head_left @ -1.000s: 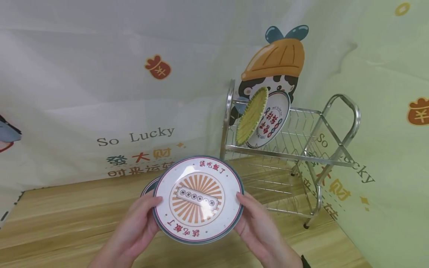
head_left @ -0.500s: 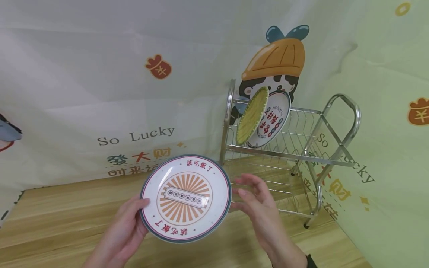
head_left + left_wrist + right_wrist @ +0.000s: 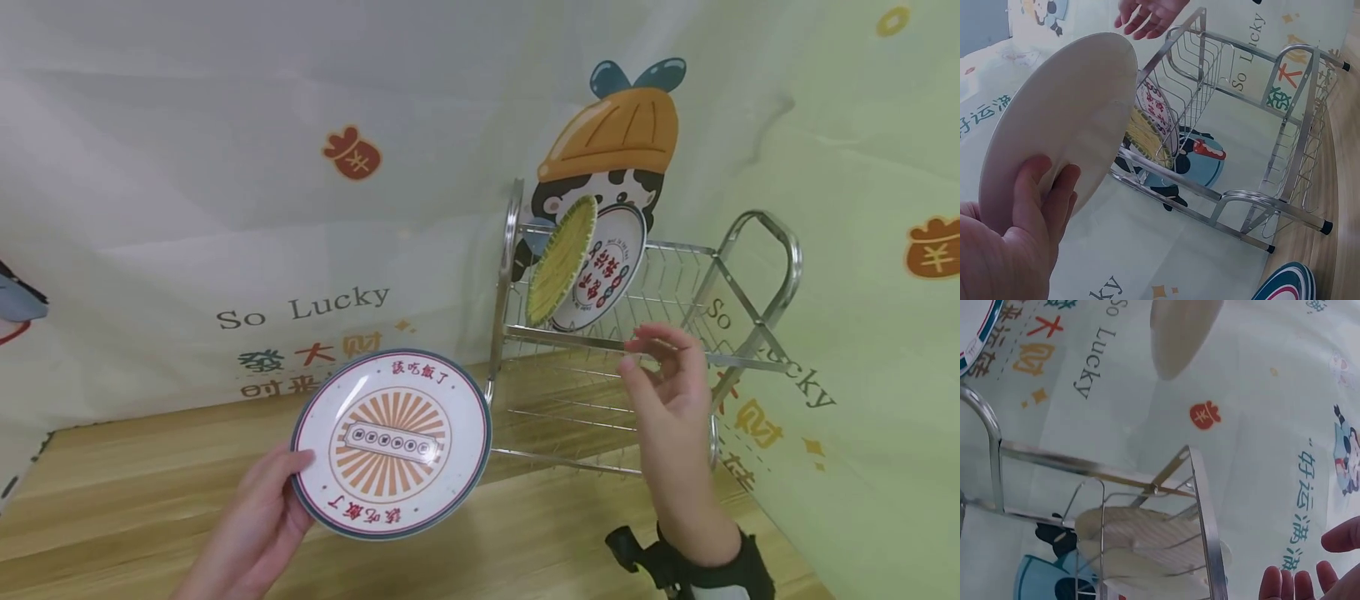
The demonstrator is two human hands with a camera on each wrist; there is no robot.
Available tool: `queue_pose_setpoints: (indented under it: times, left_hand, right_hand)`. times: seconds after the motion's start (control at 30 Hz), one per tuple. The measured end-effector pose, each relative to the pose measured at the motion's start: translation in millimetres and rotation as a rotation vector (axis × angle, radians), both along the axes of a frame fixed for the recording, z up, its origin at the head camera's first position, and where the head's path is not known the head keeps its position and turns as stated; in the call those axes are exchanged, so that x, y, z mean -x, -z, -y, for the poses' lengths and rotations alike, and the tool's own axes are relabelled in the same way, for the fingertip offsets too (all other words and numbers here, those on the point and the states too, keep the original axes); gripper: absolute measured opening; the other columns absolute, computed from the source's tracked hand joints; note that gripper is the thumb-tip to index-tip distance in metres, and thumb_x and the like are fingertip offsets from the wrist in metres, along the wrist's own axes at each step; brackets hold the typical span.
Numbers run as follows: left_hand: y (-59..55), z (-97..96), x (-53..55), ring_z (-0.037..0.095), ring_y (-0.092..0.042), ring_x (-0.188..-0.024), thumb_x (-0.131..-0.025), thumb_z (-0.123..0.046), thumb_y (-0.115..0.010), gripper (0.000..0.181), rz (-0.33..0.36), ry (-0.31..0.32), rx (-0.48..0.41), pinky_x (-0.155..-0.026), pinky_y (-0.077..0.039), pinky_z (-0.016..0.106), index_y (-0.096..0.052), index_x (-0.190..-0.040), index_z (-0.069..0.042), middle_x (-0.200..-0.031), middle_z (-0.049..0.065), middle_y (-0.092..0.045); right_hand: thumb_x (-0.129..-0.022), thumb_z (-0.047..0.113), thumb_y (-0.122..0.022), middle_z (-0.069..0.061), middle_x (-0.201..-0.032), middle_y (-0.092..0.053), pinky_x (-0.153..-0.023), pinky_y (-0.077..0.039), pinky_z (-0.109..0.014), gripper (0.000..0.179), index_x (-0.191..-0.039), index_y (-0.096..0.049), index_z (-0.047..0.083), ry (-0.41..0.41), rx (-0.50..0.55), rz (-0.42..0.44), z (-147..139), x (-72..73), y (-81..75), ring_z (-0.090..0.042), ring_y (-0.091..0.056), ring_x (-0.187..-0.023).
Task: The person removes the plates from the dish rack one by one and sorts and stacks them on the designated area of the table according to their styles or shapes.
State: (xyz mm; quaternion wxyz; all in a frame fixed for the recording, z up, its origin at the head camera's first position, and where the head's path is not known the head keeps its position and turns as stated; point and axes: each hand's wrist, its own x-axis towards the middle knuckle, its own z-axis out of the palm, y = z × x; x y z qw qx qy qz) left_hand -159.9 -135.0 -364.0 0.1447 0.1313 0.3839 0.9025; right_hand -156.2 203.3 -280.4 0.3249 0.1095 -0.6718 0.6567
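My left hand [image 3: 262, 512] grips the left rim of a white plate [image 3: 390, 446] with a green edge and an orange sunburst. Its thumb lies on the front face, and the left wrist view shows fingers [image 3: 1032, 194] against the plain back. The right hand [image 3: 671, 392] holds nothing, its fingers loosely bent, in front of a metal dish rack [image 3: 570, 338]. On the rack's upper tier a yellow plate [image 3: 562, 262] leans upright beside a white plate with red characters [image 3: 611, 267].
In the left wrist view, another green-rimmed plate [image 3: 1288, 284] lies low on the wooden table; the head view hides it behind the held plate. The rack has a lower wire tier [image 3: 570, 417]. A printed cloth [image 3: 225, 183] hangs behind the table.
My right hand has let go of the sunburst plate and moved right and up to the rack's front. The left hand has carried the plate slightly left.
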Motion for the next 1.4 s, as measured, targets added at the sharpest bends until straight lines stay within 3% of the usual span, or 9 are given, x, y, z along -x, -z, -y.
queue_pose_setpoints:
  times: [0.2,0.33,0.47,0.57,0.7,0.87,1.0,1.13,1.4]
  left_hand:
    - [2.1,-0.7,0.8,0.022,-0.055,-0.1,-0.095,-0.007,-0.031,0.029,-0.006,-0.007,0.007,-0.084,-0.045,0.033,-0.048,-0.118,-0.007,-0.114,0.015,-0.054]
    - [1.1,-1.3,1.3,0.021,-0.055,-0.101,-0.095,-0.009,-0.032,0.028,0.006,-0.024,0.033,-0.085,-0.045,0.033,-0.044,-0.12,-0.007,-0.114,0.014,-0.054]
    - [0.5,-1.3,1.4,0.022,-0.053,-0.104,-0.095,-0.01,-0.033,0.045,0.02,-0.02,0.069,-0.086,-0.043,0.034,-0.017,-0.135,-0.001,-0.117,0.013,-0.052]
    - [1.1,-1.2,1.6,0.022,-0.052,-0.105,-0.095,-0.011,-0.032,0.056,0.025,-0.009,0.086,-0.087,-0.043,0.035,0.002,-0.136,0.004,-0.119,0.012,-0.051]
    - [2.0,-1.6,1.6,0.021,-0.053,-0.104,-0.095,-0.011,-0.033,0.054,0.033,-0.013,0.091,-0.086,-0.044,0.034,-0.001,-0.136,0.004,-0.117,0.012,-0.052]
    - [2.9,-2.8,2.5,0.022,-0.054,-0.102,-0.095,-0.011,-0.033,0.036,0.03,-0.024,0.07,-0.085,-0.044,0.035,-0.027,-0.129,-0.001,-0.116,0.014,-0.053]
    - [3.2,-4.3,3.4,0.023,-0.054,-0.102,-0.094,-0.009,-0.033,0.027,0.02,-0.023,0.052,-0.085,-0.045,0.035,-0.041,-0.12,-0.006,-0.115,0.015,-0.053]
    - [3.5,-4.3,2.9,0.023,-0.055,-0.1,-0.094,-0.009,-0.034,0.027,0.021,-0.032,0.06,-0.084,-0.045,0.035,-0.043,-0.119,-0.007,-0.115,0.015,-0.054]
    - [6.1,-0.1,3.2,0.021,-0.056,-0.099,-0.094,-0.011,-0.035,0.034,0.06,-0.078,0.07,-0.083,-0.046,0.033,-0.033,-0.127,-0.005,-0.112,0.013,-0.056]
  right_hand:
    - [-0.083,0.002,-0.054,-0.004,-0.124,-0.036,-0.09,-0.04,-0.03,0.043,-0.123,-0.038,0.011,0.141,-0.128,-0.008,-1.5,9.7,-21.5,-0.018,-0.04,-0.11]
    - [-0.083,0.008,-0.056,-0.002,-0.13,-0.027,-0.094,-0.038,-0.034,0.055,-0.131,-0.03,0.013,0.188,-0.213,0.041,-5.0,27.6,-30.6,-0.017,-0.036,-0.116]
    - [-0.085,0.017,-0.055,-0.002,-0.138,-0.014,-0.097,-0.035,-0.036,0.066,-0.138,-0.017,0.018,0.183,-0.299,0.163,-15.9,52.5,-34.1,-0.02,-0.03,-0.122]
    - [-0.086,0.023,-0.053,-0.003,-0.142,-0.006,-0.098,-0.034,-0.038,0.07,-0.14,-0.008,0.019,0.16,-0.352,0.246,-22.2,68.3,-37.0,-0.023,-0.027,-0.124]
    - [-0.088,0.027,-0.05,-0.006,-0.145,0.001,-0.101,-0.028,-0.042,0.074,-0.141,0.001,0.018,0.129,-0.399,0.352,-24.0,85.3,-44.0,-0.028,-0.018,-0.128]
    - [-0.089,0.023,-0.046,-0.007,-0.146,0.004,-0.104,-0.017,-0.045,0.073,-0.14,0.007,0.018,0.072,-0.293,0.466,-26.4,103.7,-53.6,-0.028,-0.008,-0.131]
    - [-0.092,0.016,-0.04,-0.012,-0.142,-0.017,-0.1,-0.029,-0.043,0.059,-0.141,-0.006,0.015,0.01,-0.138,0.492,-32.4,112.0,-53.7,-0.028,-0.026,-0.125]
    - [-0.094,0.015,-0.036,-0.016,-0.124,-0.041,-0.091,-0.041,-0.039,0.043,-0.135,-0.025,0.01,-0.045,-0.082,0.461,-35.4,115.0,-47.8,-0.028,-0.044,-0.11]
    - [-0.094,0.02,-0.036,-0.015,-0.121,-0.044,-0.09,-0.041,-0.04,0.042,-0.134,-0.03,0.011,-0.058,-0.106,0.407,-33.9,114.7,-43.2,-0.028,-0.046,-0.108]
